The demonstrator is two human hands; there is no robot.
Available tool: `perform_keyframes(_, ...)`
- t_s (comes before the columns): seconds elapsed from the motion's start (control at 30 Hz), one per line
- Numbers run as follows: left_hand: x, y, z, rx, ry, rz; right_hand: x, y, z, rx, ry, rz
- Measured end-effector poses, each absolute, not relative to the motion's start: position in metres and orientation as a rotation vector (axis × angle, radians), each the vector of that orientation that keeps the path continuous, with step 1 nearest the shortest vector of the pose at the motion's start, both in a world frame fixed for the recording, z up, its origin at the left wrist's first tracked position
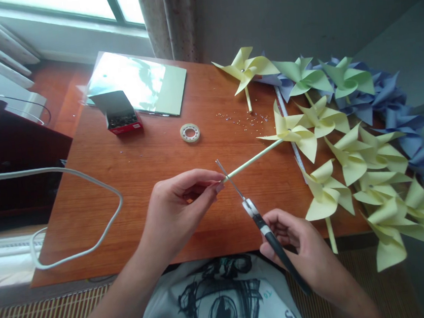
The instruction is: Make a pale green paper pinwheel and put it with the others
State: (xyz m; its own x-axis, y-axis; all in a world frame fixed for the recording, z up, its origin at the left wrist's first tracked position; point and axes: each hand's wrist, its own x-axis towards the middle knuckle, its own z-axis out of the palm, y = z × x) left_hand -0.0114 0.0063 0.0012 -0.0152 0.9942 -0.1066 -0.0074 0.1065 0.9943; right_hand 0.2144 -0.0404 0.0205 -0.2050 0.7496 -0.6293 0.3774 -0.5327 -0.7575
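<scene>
Left hand (pixel 180 201) pinches one pinwheel (pixel 294 133) stick; right hand (pixel 297 243) grips one scissors (pixel 251 210). One red box (pixel 121 115), far left, holds dark pins.

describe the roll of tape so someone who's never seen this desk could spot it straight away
Start at the wooden table and find the red box of pins in front of the shiny sheet. To the right of that box, lying flat and alone on bare wood, is the roll of tape. It is the only small pale ring with a hole through its middle.
</scene>
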Motion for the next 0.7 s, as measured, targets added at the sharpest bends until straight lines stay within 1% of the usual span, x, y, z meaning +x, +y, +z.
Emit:
perform_keyframes(0.23,-0.0108,0.0053,0.0008,1.129,1.266,1.136,0.2137,-0.0386,0.0181,-1.774,-1.334,1.781)
perform_keyframes(0.7,-0.0144,0.0049,0.0032,1.138,1.217,1.002,0.2175,-0.0386,0.0191,-1.814,-1.494,1.682)
